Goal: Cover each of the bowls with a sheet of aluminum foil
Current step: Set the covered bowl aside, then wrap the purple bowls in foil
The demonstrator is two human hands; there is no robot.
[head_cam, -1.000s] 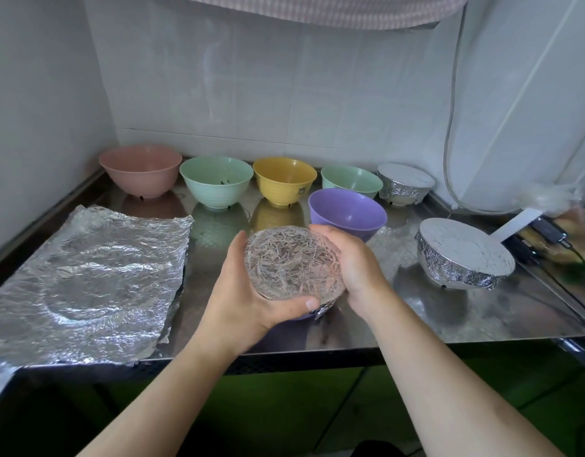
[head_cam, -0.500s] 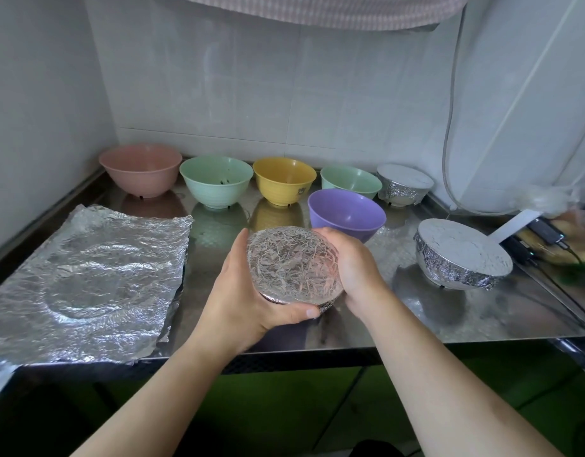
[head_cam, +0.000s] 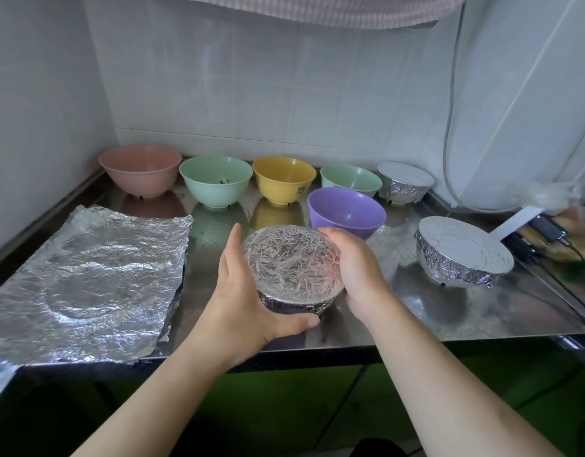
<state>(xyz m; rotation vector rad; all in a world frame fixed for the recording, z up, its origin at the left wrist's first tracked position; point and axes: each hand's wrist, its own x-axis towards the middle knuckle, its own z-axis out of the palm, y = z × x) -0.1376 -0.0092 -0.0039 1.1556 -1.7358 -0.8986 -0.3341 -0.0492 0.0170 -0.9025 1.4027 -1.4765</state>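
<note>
A small bowl wrapped in crinkled foil (head_cam: 292,265) is held between both hands over the counter's front middle. My left hand (head_cam: 241,298) grips its left side with the thumb curled under the near rim. My right hand (head_cam: 353,272) cups its right side. Uncovered bowls stand along the back: pink (head_cam: 140,169), pale green (head_cam: 215,180), yellow (head_cam: 284,183), a second green (head_cam: 350,179) and purple (head_cam: 346,211). Two foil-covered bowls stand at the right, one at the back (head_cam: 404,181), one nearer (head_cam: 462,255). A loose foil sheet (head_cam: 86,282) lies flat at the left.
The steel counter (head_cam: 432,311) meets tiled walls at the back and left. Cables and a power strip (head_cam: 545,232) crowd the far right edge, beside a white tank with a hose. The foil sheet overhangs the counter's front left corner.
The foil-wrapped bowl has tilted a little in my hands, its near rim lower. Both hands shifted slightly on its sides and kept hold.
</note>
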